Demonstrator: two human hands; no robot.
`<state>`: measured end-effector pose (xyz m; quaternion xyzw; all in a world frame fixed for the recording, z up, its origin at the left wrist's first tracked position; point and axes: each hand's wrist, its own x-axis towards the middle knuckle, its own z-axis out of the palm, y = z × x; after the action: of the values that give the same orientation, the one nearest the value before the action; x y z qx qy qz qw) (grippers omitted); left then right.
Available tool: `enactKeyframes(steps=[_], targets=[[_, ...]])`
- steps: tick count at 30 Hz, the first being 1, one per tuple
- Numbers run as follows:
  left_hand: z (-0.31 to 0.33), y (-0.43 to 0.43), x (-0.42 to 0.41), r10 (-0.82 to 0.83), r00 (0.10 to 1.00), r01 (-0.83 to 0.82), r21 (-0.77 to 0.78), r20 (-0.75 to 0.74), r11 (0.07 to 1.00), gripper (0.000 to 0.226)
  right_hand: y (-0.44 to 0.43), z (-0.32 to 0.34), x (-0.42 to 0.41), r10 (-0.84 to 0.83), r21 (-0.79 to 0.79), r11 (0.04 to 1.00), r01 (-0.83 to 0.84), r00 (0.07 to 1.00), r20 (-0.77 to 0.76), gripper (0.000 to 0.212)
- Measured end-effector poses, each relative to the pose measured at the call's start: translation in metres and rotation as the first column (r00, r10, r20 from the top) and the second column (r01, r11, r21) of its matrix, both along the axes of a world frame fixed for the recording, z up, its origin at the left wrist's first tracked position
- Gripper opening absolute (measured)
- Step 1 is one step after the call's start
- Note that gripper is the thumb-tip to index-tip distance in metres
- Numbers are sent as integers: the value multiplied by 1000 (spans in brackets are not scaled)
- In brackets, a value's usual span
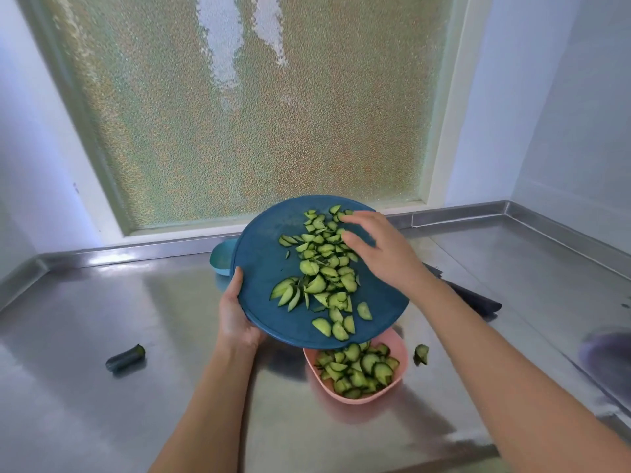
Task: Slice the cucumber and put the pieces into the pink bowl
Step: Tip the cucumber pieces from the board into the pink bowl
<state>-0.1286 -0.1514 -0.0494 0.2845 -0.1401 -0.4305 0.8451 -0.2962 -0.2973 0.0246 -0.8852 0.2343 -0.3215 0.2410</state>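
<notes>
- The left grip [235, 315], a bare hand, holds the round blue cutting board [269, 233] by its left edge. The thumb lies on the top face and the fingers are curled underneath.
- The right grip [386, 250] is loosely spread with nothing clasped in it. Its fingertips [348, 218] rest on the cucumber slices [324, 268] at the board's upper right; the fingers are slightly blurred.
- The board is lifted off the steel worktop [102, 302] and tilted, and its low near edge hangs over the pink bowl [404, 356].
- The slices lie scattered down the right half of the board, and the lowest are close to the near edge.
- More cut pieces [362, 367] already fill the pink bowl, which stands on the worktop directly below the board.
- One stray slice [421, 353] lies on the worktop just right of the bowl.
- A dark cucumber end [125, 357] lies well to the left, apart from everything else.
- A teal bowl [222, 257] shows partly behind the board's left rim.
- A dark object [478, 298] lies behind the right forearm, too hidden to identify.
</notes>
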Motion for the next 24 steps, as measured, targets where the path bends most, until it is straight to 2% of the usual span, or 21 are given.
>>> enactKeyframes(steps=[5,9,15,19,24], targets=[[0,1,-1,-66,998,66,5,7,998,49,-67,21,45,25,75,997,-13,987,-160,50],[-5,-1,7,-87,996,87,18,-8,996,45,-64,11,63,72,34,997,-66,967,-245,51],[-3,-2,5,-67,997,67,-6,-35,998,51,-29,-4,54,220,127,973,-194,946,-239,36],[-4,-2,5,-68,997,67,-9,-28,998,51,-12,-14,41,218,158,970,-186,951,-219,38],[-6,-4,3,-113,993,113,12,-19,994,46,1,-25,21,158,116,984,-138,968,-194,37]])
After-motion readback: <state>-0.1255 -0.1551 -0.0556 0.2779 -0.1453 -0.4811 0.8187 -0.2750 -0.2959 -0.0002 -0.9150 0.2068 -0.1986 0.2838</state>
